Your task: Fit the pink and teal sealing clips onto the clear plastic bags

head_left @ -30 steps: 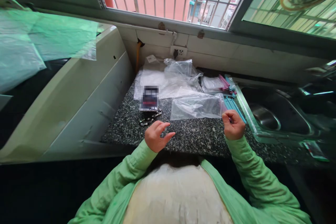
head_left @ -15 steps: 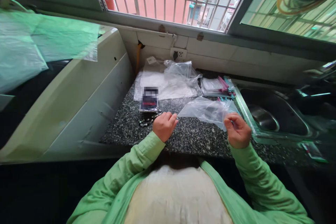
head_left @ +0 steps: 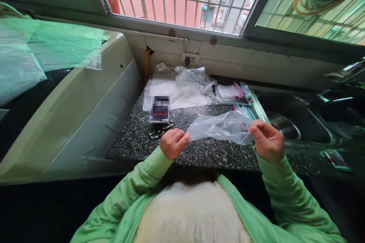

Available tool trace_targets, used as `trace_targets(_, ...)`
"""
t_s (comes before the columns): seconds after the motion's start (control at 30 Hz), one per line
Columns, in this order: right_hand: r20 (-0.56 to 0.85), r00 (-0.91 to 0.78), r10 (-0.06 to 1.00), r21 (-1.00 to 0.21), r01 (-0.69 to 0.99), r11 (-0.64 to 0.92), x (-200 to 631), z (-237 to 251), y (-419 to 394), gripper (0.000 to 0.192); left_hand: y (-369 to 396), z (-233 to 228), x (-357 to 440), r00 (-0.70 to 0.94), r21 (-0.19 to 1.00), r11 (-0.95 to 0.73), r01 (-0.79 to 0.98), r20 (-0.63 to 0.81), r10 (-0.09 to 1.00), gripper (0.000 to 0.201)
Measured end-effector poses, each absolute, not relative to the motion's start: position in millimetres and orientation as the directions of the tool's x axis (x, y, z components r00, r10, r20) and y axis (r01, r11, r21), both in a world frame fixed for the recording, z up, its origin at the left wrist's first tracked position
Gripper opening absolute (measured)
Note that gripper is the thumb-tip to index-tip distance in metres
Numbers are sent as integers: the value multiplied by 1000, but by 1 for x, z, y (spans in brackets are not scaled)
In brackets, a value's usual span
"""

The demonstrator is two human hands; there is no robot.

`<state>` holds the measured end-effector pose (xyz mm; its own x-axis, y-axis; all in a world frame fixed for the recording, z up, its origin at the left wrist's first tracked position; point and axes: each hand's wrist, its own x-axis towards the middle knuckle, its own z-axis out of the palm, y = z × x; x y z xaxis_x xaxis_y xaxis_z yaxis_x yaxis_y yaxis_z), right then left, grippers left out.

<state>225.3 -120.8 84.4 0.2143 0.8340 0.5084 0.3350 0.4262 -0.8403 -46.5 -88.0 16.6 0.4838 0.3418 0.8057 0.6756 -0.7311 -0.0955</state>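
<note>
A clear plastic bag point(head_left: 219, 127) is stretched between my two hands above the speckled dark countertop point(head_left: 211, 155). My left hand point(head_left: 174, 143) pinches its left corner, fingers curled closed. At the other end, my right hand point(head_left: 268, 140) grips the bag's right edge between thumb and fingers. Behind the bag lies a pile of clear plastic bags point(head_left: 185, 89), flat and partly crumpled. To its right sits a smaller stack of clear bags point(head_left: 228, 93) with pink and blue strips along the edge. Some blue and pink strips show just behind the held bag.
A small dark box point(head_left: 160, 110), partly blurred out, stands near my left hand, with a beaded string point(head_left: 156, 133) beside it. The metal sink point(head_left: 302, 121) is on the right, a small packet point(head_left: 338, 159) before it. A white appliance point(head_left: 94, 110) borders the left; a wall socket point(head_left: 190, 59) is behind.
My right hand has moved right and my left hand slightly left and down. The bag between them is pulled longer and narrower. The whole view has shifted a little.
</note>
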Motion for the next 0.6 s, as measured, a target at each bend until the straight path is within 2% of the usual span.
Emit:
trace_targets(0.17, 337, 279, 899, -937, 192, 292, 233, 96, -112, 25, -94, 27, -56, 492, -95, -783, 615, 822, 287, 10)
trace_targets(0.37, 352, 300, 887, -929, 225, 293, 236, 105, -109, 28, -98, 41, -60, 431, 8, -837, 546, 855, 289, 11)
trace_targets(0.43, 377, 291, 879, -917, 249, 311, 235, 107, -106, 28, -99, 47, -60, 403, 97, -842, 530, 845, 351, 9)
trace_targets(0.6, 445, 224, 867, -884, 264, 385, 235, 110, -103, 40, -100, 65, -58, 209, 471, -754, 457, 767, 606, 10)
